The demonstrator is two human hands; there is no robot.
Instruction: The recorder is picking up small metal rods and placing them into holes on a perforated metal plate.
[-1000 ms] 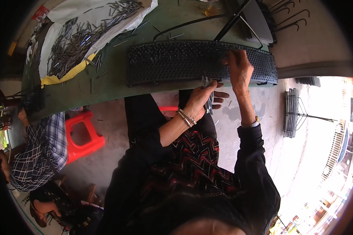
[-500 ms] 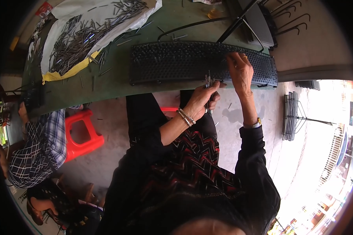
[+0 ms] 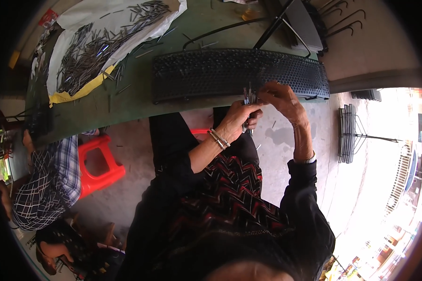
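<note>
In my left hand (image 3: 239, 119) is a bunch of thin metal rods (image 3: 249, 96), gripped upright with their tips poking out above the thumb. My right hand (image 3: 281, 98) is bent over beside the tips of the bunch, its fingers drawn together; whether a rod is between them is hidden. Just beyond both hands a long black perforated metal rack (image 3: 197, 75), covered in small round holes, lies along the table's near edge. Its far part looks studded with dark pieces too small to make out.
A white sack sheet (image 3: 82, 23) with a heap of metal rods (image 3: 91, 58) covers the left of the green table (image 3: 131, 100). Black bars (image 3: 269, 33) rise behind the rack. Left of me are a red stool (image 3: 98, 164) and a person in a checked sleeve (image 3: 37, 187).
My right hand has come back from over the rack to the rods in my left hand. The left hand keeps its grip, and the whole view has shifted slightly.
</note>
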